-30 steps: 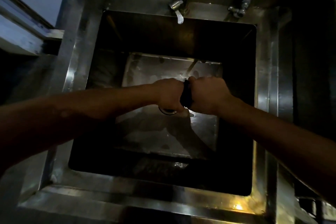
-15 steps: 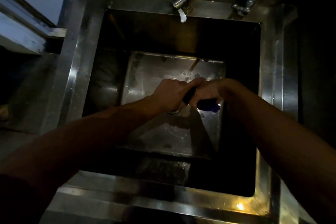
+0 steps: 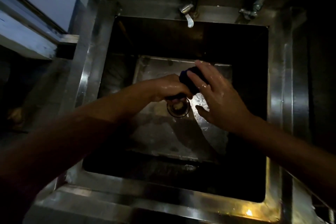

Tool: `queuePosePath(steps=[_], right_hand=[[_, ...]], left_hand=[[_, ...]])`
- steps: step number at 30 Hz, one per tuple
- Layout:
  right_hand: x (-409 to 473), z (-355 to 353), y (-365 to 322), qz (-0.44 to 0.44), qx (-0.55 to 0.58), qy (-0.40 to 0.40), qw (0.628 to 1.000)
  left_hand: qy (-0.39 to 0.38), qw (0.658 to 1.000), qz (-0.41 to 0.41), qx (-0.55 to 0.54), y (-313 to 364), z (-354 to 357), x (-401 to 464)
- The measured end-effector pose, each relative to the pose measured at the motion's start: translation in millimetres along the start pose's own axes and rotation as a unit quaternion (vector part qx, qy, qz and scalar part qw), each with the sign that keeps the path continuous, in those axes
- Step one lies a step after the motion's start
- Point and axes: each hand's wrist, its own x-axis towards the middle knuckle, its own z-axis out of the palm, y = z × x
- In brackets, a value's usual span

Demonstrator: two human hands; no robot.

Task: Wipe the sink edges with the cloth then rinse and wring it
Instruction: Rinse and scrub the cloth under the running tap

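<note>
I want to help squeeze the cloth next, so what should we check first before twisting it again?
1. Cloth held over the sink, so drips fall inside: ok.
2. Left hand closed tight on the cloth: ok.
3. Right hand gripping the cloth: not ok, its fingers are spread open and only resting on it.
4. Tap turned off: ok, no water stream shows.
5. Drain free to let water out: cannot tell, something pale sits in it.
6. Cloth rinsed clean: cannot tell, too dark.
</note>
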Motion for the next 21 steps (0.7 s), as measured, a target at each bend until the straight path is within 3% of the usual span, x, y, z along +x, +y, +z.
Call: queuePosePath(steps=[4,9,13,16,19,21], right_hand=[[3,3,3,-0.04,-0.038,0.077,0.995],[3,-16,-3,-0.069,-0.06,0.042,0.995],[0,-35,-11,-0.055,-0.074,-0.068,0.993],[1,-39,-15,0.005,-0.046,-0.133,0.99],[8,-34,-14,0.088,-0.035,-0.192,0.977],[17,-25,-4,0.13,-0.034,-0.243,0.961]], left_hand=[[-0.265,0.962,-0.025,-0.055,14,9,-13],[-0.366,0.927,-0.074,-0.02,20,6,-17],[-0.327,0.927,-0.11,0.145,30,13,-27],[-0.258,0.93,-0.088,0.247,40,23,-33],[-0.134,0.926,-0.006,0.353,42,32,-29],[-0.015,0.897,0.064,0.437,34,40,-21]])
